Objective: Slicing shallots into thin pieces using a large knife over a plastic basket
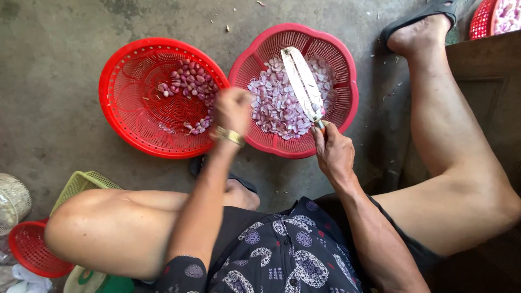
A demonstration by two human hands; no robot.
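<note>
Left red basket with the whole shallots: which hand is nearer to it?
Left. The left hand hovers blurred over the left red basket at its right rim; the right hand holds a knife below the other basket.

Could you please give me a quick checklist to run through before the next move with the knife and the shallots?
1. Right hand grips the knife by its handle: ok.
2. Blade points away from the body, over the pink basket: ok.
3. Left hand apart from the blade: ok.
4. Left hand's hold on a shallot: cannot tell, blurred.
5. Red basket with whole shallots beside the left hand: ok.
6. Both baskets flat on the floor: ok.
</note>
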